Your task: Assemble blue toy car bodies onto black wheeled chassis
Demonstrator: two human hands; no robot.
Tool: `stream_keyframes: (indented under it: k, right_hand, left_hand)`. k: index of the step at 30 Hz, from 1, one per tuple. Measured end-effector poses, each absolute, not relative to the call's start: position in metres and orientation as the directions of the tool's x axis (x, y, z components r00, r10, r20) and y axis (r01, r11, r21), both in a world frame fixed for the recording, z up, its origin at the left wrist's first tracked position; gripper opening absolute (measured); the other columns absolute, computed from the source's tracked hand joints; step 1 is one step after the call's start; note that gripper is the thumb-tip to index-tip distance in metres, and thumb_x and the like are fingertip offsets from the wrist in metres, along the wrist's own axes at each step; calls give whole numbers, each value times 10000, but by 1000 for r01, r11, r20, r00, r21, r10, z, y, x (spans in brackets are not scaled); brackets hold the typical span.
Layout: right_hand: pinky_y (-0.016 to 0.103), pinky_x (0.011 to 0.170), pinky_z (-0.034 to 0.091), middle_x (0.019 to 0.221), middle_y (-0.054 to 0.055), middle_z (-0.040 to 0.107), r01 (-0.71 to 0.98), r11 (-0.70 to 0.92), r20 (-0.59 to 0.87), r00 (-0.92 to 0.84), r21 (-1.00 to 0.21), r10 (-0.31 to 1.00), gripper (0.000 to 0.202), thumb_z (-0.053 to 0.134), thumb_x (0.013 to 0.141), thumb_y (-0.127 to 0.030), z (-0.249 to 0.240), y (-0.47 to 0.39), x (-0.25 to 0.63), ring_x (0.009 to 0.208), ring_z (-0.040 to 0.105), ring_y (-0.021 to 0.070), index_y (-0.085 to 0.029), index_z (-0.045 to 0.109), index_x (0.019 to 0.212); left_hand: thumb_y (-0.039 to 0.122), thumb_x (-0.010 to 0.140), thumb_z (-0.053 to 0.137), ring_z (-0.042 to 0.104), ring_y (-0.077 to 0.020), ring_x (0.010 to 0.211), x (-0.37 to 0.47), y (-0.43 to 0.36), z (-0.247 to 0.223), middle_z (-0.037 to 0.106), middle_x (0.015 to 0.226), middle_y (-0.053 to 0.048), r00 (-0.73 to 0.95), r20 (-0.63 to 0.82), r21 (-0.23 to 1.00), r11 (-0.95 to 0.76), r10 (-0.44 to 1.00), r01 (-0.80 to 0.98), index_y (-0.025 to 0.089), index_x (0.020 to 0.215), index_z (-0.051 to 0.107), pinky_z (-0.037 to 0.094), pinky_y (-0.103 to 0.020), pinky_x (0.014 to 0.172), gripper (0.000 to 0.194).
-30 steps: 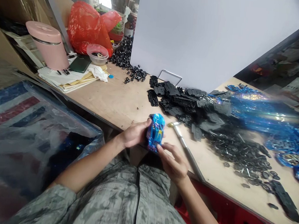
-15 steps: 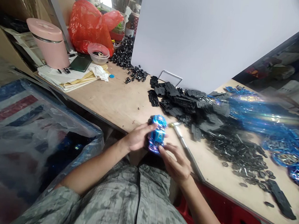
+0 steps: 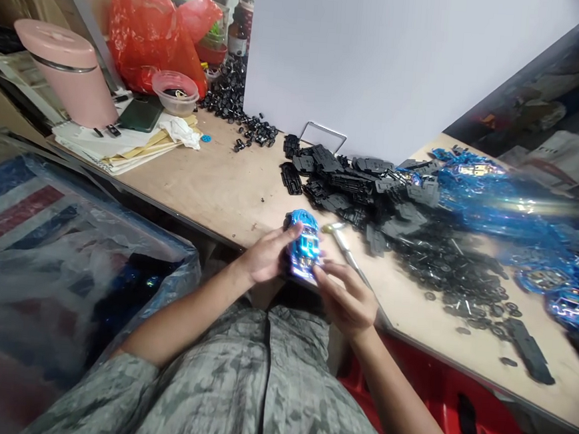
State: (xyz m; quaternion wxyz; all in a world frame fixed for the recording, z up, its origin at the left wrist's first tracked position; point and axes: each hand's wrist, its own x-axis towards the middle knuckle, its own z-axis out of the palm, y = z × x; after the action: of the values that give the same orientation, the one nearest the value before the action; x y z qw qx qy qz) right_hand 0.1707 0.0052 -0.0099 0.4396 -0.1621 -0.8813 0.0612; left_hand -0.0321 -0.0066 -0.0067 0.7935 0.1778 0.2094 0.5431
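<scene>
A shiny blue toy car (image 3: 306, 244) is held over the table's front edge, its top facing me. My left hand (image 3: 268, 254) is closed round its left side, the thumb lying on top. My right hand (image 3: 347, 294) pinches the car's near right corner with thumb and fingertips. Just right of the car a hammer (image 3: 349, 256) lies on the table, its handle reaching toward the front edge. Beyond it spreads a heap of black plastic car bases (image 3: 342, 181). The underside of the car is hidden.
Black wheels with axles (image 3: 460, 277) lie in a pile on the right, near blue car shells (image 3: 570, 309). A white panel (image 3: 352, 61) stands at the back. To the left are a pink flask (image 3: 72, 79), a phone (image 3: 141, 113) and a plastic-lined bin (image 3: 162, 300).
The view has shifted slightly, so the table's things appear a little further left and higher. The car is tilted a bit differently, still between both hands.
</scene>
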Motion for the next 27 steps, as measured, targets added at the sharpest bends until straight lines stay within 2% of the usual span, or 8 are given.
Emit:
stream_keyframes:
  k: [4, 7, 9, 12, 16, 20, 23, 27]
  right_hand:
    - [422, 806, 660, 1010, 95, 727, 239, 941, 754, -565, -239, 335, 576, 708, 844, 39, -10, 5, 170, 906, 732, 212, -245, 673, 1344]
    - [403, 797, 650, 1047, 105, 722, 198, 927, 752, -543, -317, 374, 607, 694, 840, 56, -8, 7, 171, 935, 728, 217, -254, 664, 1361]
    - [372, 785, 641, 1064, 103, 721, 180, 912, 743, -532, -369, 406, 607, 679, 854, 47, -7, 9, 171, 935, 728, 209, -274, 661, 1369]
    - [339, 769, 634, 1038, 92, 725, 193, 903, 730, -535, -384, 425, 546, 663, 882, 14, -5, 11, 170, 897, 727, 189, -280, 681, 1342]
    - [357, 763, 640, 1000, 90, 734, 233, 922, 743, -547, -308, 386, 470, 686, 890, -24, -8, 11, 168, 900, 730, 198, -263, 704, 1294]
    - [391, 789, 647, 988, 89, 733, 220, 939, 763, -548, -262, 342, 494, 702, 882, -23, -10, 11, 167, 910, 728, 206, -264, 688, 1313]
    - [397, 794, 652, 986, 83, 736, 209, 934, 768, -531, -291, 358, 537, 693, 879, -6, -8, 10, 168, 907, 730, 208, -280, 676, 1339]
    - [387, 797, 657, 1036, 88, 748, 212, 909, 797, -437, -359, 416, 584, 702, 857, 11, -3, 9, 173, 940, 746, 225, -298, 677, 1352]
  left_hand:
    - [557, 996, 514, 734, -327, 1115, -30, -2, -11, 763, 1155, -226, 366, -167, 485, 400, 915, -778, 71, 1218, 704, 528, -482, 1053, 567]
    - [681, 995, 330, 729, -331, 1122, -30, 3, -14, 754, 1180, -231, 409, -213, 411, 461, 887, -786, 76, 1274, 683, 519, -494, 1058, 753]
    - [687, 1003, 247, 727, -333, 1124, -31, 6, -14, 748, 1203, -229, 431, -230, 362, 488, 872, -794, 78, 1315, 660, 515, -501, 1057, 798]
    - [639, 1030, 207, 737, -315, 1105, -31, 9, -8, 759, 1187, -212, 428, -258, 332, 496, 866, -802, 79, 1344, 639, 511, -481, 1059, 774]
    - [634, 1035, 175, 751, -292, 1068, -33, 9, 4, 776, 1125, -211, 436, -298, 301, 517, 849, -801, 39, 1338, 627, 515, -445, 1054, 806]
    - [639, 1032, 157, 752, -289, 1056, -34, 9, 10, 778, 1098, -220, 460, -340, 291, 557, 820, -778, 9, 1346, 609, 519, -438, 1044, 837]
    - [639, 1031, 177, 755, -295, 1034, -32, 11, 11, 780, 1095, -213, 467, -345, 286, 565, 814, -774, 30, 1372, 600, 527, -445, 1022, 817]
    - [571, 1059, 216, 764, -252, 961, -28, 13, 10, 792, 1064, -165, 402, -379, 298, 521, 834, -800, 75, 1401, 591, 533, -391, 987, 709]
